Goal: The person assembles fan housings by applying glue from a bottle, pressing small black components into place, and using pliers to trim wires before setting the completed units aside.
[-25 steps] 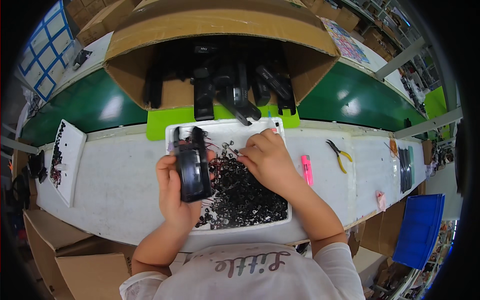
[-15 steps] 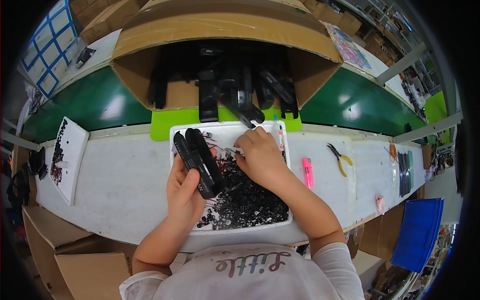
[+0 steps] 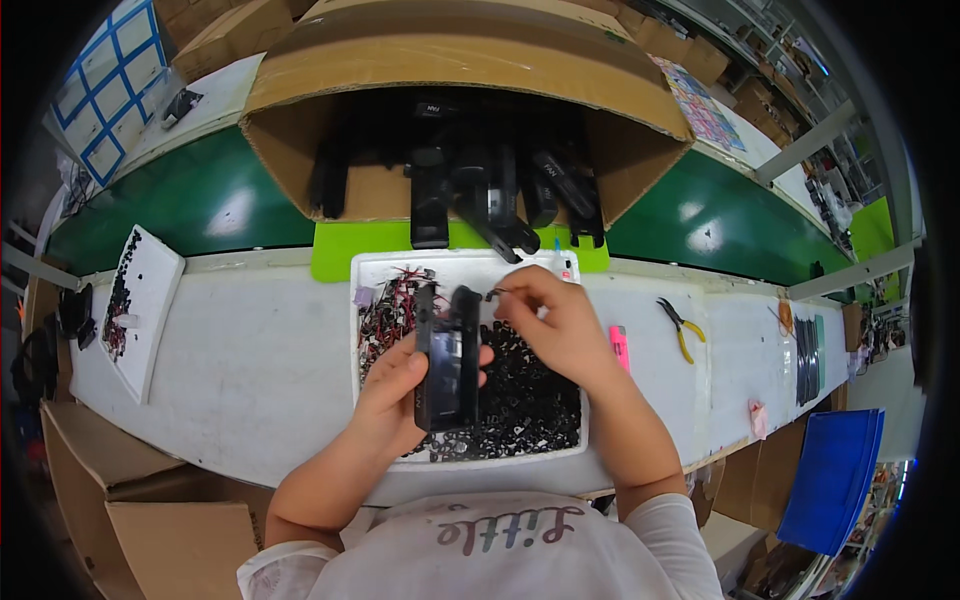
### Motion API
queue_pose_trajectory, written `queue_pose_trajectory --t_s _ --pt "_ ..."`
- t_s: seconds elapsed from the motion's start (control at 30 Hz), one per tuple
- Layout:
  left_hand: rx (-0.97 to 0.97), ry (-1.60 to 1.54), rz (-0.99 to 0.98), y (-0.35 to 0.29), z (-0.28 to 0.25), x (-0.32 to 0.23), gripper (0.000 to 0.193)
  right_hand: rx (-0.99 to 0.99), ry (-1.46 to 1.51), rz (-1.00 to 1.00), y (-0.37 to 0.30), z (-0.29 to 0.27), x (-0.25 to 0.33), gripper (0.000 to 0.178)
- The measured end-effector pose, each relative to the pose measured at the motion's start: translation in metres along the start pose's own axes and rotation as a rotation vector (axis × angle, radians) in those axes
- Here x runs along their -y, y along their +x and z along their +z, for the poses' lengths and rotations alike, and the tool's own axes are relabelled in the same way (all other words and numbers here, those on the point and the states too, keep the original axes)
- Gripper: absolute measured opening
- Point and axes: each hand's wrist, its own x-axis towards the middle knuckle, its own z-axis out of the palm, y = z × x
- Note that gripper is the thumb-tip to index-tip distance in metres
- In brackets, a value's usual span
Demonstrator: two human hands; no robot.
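Observation:
My left hand (image 3: 395,390) is wrapped round a long black plastic housing (image 3: 440,370), tilted so that its hollow inner side faces up. Just off the housing's far end, my right hand (image 3: 555,325) pinches a small dark part (image 3: 493,295), too small to name surely. Both hands are above a white foam tray (image 3: 480,460). Inside the tray, thin red and white wires with small connectors (image 3: 388,320) lie on the left. Many tiny black plastic pieces (image 3: 540,400) fill its middle and right.
A large cardboard box (image 3: 450,65) lies open toward me, with several black housings (image 3: 430,205) in it, over a green mat (image 3: 350,255). To the right are a pink lighter-shaped object (image 3: 619,347) and yellow-handled pliers (image 3: 683,330). A smaller foam tray (image 3: 160,320) stands at left.
My left hand has turned the housing more upright, its hollow side now facing up. My right hand has lifted from the tray to the housing's far end with a small part in its fingers.

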Motion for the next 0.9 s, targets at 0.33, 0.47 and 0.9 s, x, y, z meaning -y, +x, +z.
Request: queue_pose_trajectory --t_s 0.33,0.47,0.9 --pt "0.051 -0.055 -0.267 0.001 0.001 0.003 0.055 0.058 0.154 -0.158 -0.029 -0.017 0.024 0.017" --pt "0.06 -0.052 -0.284 0.001 0.0 0.005 0.053 0.107 0.266 -0.137 -0.032 -0.014 0.02 0.015" --pt "0.065 -0.046 -0.378 -0.001 0.008 0.005 0.049 -0.051 -0.166 -0.299 -0.044 -0.002 0.03 0.013"
